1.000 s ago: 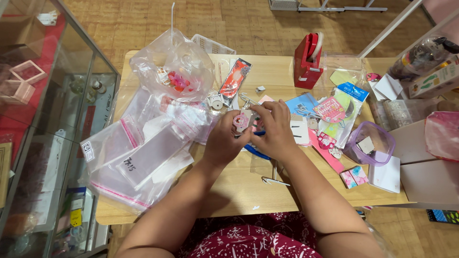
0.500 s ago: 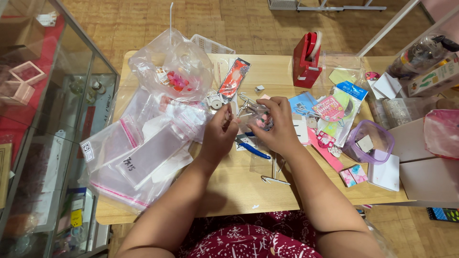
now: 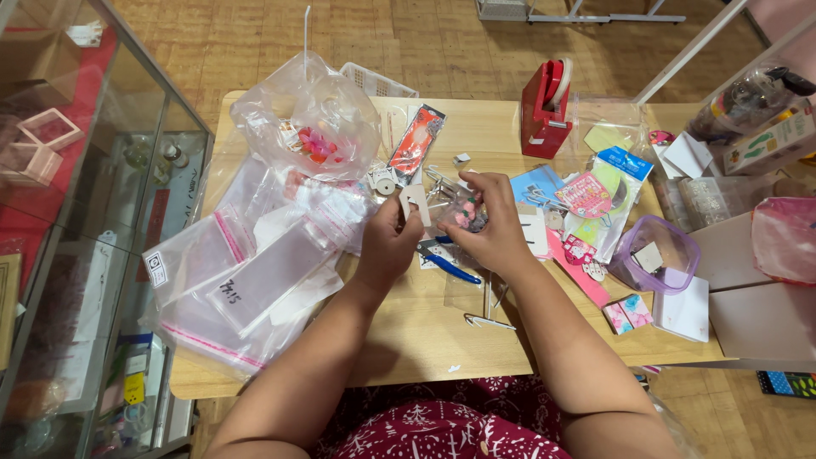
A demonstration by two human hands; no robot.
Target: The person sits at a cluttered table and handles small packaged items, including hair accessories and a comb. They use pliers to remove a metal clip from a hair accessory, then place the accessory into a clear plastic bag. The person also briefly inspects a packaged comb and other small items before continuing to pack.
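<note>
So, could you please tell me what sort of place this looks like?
Probably a small craft or accessory shop's packing table: clear zip bags, a red tape dispenser, and a glass display case alongside.

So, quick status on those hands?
Left hand pinching small white card. Right hand holding small clear bag. Blue-handled pliers lying just beneath.

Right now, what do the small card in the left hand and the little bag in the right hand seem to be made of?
The small card looks like matte white paperboard: flat, stiff, opaque. The little bag seems thin clear glossy plastic film: it crinkles, and pink pieces show through it.
</note>
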